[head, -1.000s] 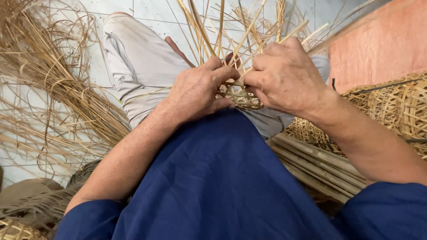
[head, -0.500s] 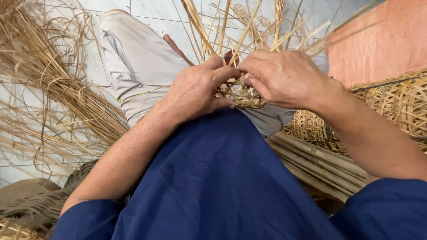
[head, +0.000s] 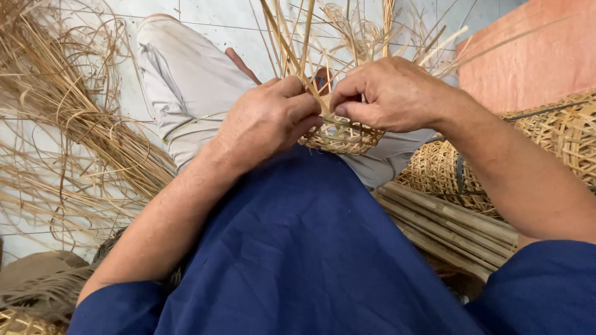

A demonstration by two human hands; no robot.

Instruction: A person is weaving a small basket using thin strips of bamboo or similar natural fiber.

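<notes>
The small half-woven straw-coloured bamboo basket (head: 340,138) sits on the lap between both hands, the left hand (head: 264,121) curled closed against its near rim and the right hand (head: 388,93) pinching a thin pale bamboo strip (head: 347,124) just above it, loose upright splints (head: 292,43) crowding beyond the knuckles.

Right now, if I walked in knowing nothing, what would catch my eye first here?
Probably the two hands at the centre: the left hand and right hand meet over a small half-woven basket of pale straw-coloured strips, its loose uprights fanning upward. Next, the big tangle of loose tan cane strands on the tiled floor to the left. At the right edge lies a finished open-weave cane basket.
</notes>
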